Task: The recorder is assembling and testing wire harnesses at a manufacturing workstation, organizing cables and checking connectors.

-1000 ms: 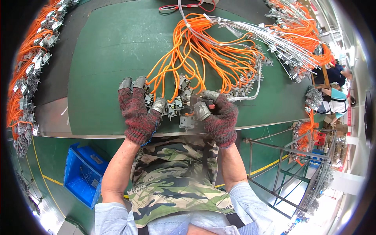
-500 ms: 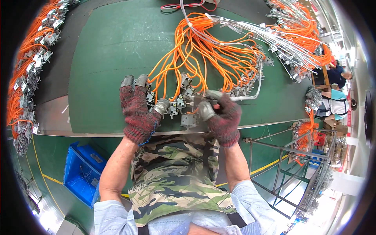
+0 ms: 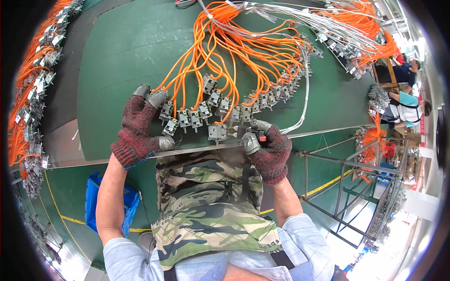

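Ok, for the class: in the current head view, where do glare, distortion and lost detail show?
Head view: glare washes out the area beyond the metal frame, lower right; head view: the fisheye bows the green tabletop's front edge, and black fills the corners; head view: the orange cables look fairly crisp, while detail is hard to read near the right rim.

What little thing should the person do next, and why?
Maybe bring the left hand over to steady the front grey box. I'd say so because that hand is spread open, away from the box, while the right hand pinches a small dark object with a red part close beside it.
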The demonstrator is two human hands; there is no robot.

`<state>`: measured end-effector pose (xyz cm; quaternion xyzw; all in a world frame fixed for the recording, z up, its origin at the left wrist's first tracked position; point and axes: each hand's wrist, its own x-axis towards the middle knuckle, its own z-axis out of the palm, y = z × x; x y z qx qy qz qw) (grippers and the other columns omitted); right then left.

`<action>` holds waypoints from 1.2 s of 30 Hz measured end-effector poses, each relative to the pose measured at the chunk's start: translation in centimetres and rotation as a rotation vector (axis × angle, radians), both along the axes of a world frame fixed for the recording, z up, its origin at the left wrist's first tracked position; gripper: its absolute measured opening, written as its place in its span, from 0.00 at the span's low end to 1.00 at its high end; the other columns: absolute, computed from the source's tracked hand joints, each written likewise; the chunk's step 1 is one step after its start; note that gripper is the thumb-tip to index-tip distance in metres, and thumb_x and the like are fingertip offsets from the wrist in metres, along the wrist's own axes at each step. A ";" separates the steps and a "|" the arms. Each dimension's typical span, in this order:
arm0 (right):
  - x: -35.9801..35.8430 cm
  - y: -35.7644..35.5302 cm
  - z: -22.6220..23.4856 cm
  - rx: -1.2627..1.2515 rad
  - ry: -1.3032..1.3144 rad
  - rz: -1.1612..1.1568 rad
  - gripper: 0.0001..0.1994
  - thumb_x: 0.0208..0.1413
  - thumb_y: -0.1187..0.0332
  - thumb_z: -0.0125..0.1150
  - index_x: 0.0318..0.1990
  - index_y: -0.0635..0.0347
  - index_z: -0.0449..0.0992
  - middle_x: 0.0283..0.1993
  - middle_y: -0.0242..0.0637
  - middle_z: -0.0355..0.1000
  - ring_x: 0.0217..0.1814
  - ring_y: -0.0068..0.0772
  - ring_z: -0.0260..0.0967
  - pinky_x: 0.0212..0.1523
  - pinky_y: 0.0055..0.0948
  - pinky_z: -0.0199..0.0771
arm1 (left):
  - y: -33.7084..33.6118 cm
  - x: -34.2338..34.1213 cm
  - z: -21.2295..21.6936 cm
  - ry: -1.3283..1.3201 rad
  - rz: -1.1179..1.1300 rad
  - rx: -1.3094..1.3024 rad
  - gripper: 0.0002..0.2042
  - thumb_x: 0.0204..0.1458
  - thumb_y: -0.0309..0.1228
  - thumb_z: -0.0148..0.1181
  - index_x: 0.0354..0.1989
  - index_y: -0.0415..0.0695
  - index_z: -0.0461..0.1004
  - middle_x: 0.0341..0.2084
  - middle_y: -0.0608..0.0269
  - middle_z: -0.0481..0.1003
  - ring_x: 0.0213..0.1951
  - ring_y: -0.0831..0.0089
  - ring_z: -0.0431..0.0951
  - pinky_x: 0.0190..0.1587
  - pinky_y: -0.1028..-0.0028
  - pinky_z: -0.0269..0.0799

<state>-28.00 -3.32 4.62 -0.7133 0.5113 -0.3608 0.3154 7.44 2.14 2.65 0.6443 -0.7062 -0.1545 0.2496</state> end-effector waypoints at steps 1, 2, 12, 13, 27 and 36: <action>0.1 -0.2 -0.3 -0.033 0.004 0.003 0.15 0.55 0.65 0.76 0.48 0.59 0.85 0.34 0.40 0.84 0.32 0.41 0.85 0.35 0.37 0.83 | 0.0 0.3 0.1 0.014 -0.018 0.013 0.57 0.32 0.62 0.81 0.76 0.56 0.66 0.75 0.33 0.57 0.74 0.34 0.59 0.76 0.45 0.56; 0.0 -0.3 -0.5 -0.065 0.010 0.007 0.15 0.54 0.65 0.76 0.48 0.58 0.85 0.34 0.40 0.83 0.32 0.43 0.85 0.34 0.37 0.82 | -0.1 0.4 0.6 0.030 -0.034 0.027 0.57 0.31 0.60 0.82 0.76 0.56 0.66 0.75 0.33 0.57 0.74 0.34 0.59 0.76 0.45 0.56; 0.2 -0.2 1.0 -0.153 0.127 0.158 0.19 0.49 0.73 0.76 0.51 0.56 0.84 0.36 0.35 0.81 0.32 0.29 0.77 0.37 0.30 0.79 | -0.9 1.5 -0.3 -0.076 -0.108 -0.093 0.57 0.31 0.69 0.77 0.73 0.51 0.71 0.69 0.33 0.64 0.68 0.35 0.69 0.69 0.47 0.68; 0.2 -0.1 0.9 -0.176 0.122 0.166 0.20 0.48 0.73 0.77 0.51 0.56 0.84 0.35 0.35 0.81 0.31 0.30 0.77 0.36 0.30 0.79 | -0.8 1.4 -0.5 -0.078 -0.104 -0.113 0.57 0.31 0.69 0.78 0.72 0.52 0.71 0.68 0.33 0.64 0.67 0.35 0.70 0.69 0.47 0.69; -3.6 -3.2 2.7 0.002 -0.111 0.035 0.15 0.57 0.76 0.72 0.52 0.65 0.82 0.36 0.29 0.78 0.36 0.20 0.75 0.45 0.25 0.81 | -0.6 -9.5 -2.1 -0.105 0.174 -0.091 0.58 0.31 0.57 0.84 0.75 0.48 0.66 0.70 0.39 0.66 0.72 0.32 0.59 0.73 0.39 0.56; -3.5 -6.3 -0.1 0.200 -0.408 -0.004 0.13 0.59 0.79 0.73 0.52 0.66 0.82 0.37 0.26 0.78 0.39 0.15 0.74 0.41 0.21 0.80 | -2.2 -14.1 -2.5 -0.073 0.221 -0.022 0.60 0.29 0.51 0.86 0.76 0.46 0.63 0.71 0.32 0.60 0.74 0.31 0.57 0.74 0.40 0.54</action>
